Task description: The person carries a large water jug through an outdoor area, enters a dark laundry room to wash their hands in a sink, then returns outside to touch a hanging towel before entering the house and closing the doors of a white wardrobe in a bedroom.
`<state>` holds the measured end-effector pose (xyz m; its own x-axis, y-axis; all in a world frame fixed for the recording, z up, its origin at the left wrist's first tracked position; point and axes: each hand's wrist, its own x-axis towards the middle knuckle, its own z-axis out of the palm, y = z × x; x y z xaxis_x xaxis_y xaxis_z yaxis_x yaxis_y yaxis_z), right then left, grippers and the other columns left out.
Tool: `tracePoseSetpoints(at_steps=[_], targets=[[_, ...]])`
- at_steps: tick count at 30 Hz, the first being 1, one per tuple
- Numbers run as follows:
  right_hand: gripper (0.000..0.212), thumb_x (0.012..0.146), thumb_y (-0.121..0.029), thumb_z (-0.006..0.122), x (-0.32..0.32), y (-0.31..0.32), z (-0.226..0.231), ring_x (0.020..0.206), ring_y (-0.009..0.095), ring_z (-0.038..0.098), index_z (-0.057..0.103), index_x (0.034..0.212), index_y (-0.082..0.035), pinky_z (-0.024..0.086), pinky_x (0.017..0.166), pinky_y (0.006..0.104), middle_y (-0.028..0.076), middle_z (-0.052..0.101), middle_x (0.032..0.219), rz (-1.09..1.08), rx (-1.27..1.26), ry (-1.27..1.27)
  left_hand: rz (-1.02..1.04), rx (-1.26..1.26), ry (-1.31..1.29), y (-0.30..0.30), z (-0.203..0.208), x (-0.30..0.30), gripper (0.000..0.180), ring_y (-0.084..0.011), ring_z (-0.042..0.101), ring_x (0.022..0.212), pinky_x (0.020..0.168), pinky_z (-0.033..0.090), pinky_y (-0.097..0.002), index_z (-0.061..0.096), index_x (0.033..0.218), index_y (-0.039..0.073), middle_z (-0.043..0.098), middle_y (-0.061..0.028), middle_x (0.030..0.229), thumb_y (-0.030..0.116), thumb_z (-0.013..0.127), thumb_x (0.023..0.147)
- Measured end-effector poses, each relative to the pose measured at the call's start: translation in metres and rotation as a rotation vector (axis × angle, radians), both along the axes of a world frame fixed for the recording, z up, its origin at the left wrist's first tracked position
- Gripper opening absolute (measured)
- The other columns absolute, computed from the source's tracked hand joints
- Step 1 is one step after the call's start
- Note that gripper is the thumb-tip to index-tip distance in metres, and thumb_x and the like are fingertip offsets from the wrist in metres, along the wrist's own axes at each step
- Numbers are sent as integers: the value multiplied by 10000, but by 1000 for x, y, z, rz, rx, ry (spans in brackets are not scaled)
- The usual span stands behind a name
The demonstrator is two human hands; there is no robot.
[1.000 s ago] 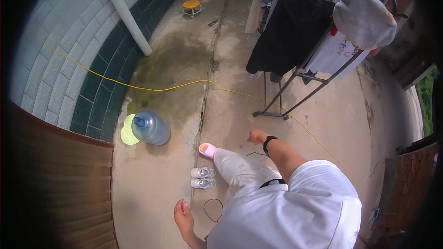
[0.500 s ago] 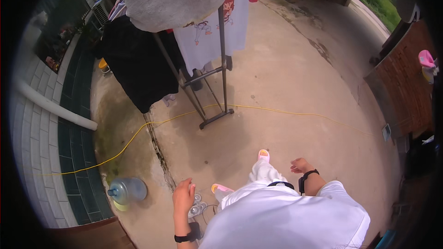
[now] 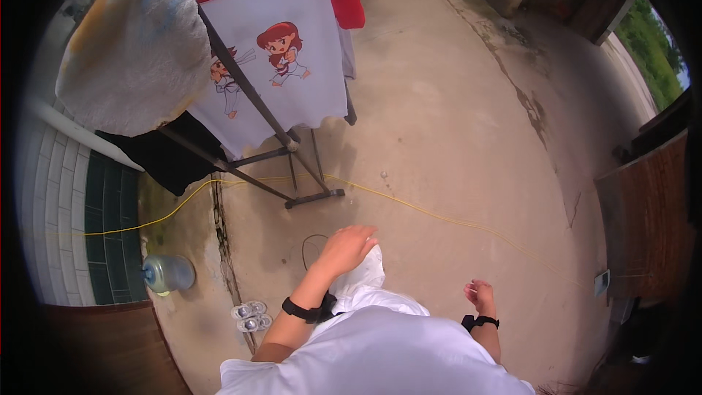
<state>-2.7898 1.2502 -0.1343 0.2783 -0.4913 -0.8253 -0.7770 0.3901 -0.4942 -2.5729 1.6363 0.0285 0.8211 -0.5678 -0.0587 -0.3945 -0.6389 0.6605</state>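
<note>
- Head view: near the drying rack [image 3: 291,145], we judge no handling under way; contact would call for a forward reach.
- Rack stands ahead of the left hand [image 3: 351,246], apart from it.
- Left fingers extended, right hand [image 3: 480,292] loosely curled; we see nothing held.
- Outward: yellow cable [image 3: 398,202], white shoes [image 3: 248,310], blue bottle [image 3: 171,274].

trousers [image 3: 368,271] partly hidden, hanging shirt [image 3: 311,73] cropped above

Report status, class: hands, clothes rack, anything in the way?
Left hand, right hand: nothing visibly held. Clothes rack: upright, loaded. Yellow cable: lying across the ground by the rack.
</note>
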Motion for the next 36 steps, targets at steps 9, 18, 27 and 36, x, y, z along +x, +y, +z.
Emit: tracePoseSetpoints(at_steps=[9,18,27,36], targets=[[240,895,-212,501,212,-142,29,781,174,624,530,1082,-64,514,688,275,91,617,951,92,-53,-274,29,104,39,-130,-13,168,259,-331,576,940,794,459,-421,591,1054,53,615,-158,1013,218,534,864],[237,876,-218,525,214,-248,12,746,177,615,513,1048,-55,522,646,303,96,617,884,-341,-84,36,-231,-1,-102,-336,6,386,263,-321,588,888,747,464,-400,567,1069,37,621,-154,956,212,529,877],[167,848,-133,498,214,-335,-181,592,242,617,534,898,22,501,450,315,150,611,778,-172,89,358,-145,2,-92,-475,-19,580,249,-323,589,889,756,470,-397,587,1052,45,625,-149,964,197,557,857],[123,875,-178,509,761,-639,-31,613,153,620,549,936,-79,498,533,278,63,632,764,43,-263,9,300,0,48,-534,-8,734,278,-317,602,858,754,470,-386,581,1081,44,630,-152,951,207,566,856]])
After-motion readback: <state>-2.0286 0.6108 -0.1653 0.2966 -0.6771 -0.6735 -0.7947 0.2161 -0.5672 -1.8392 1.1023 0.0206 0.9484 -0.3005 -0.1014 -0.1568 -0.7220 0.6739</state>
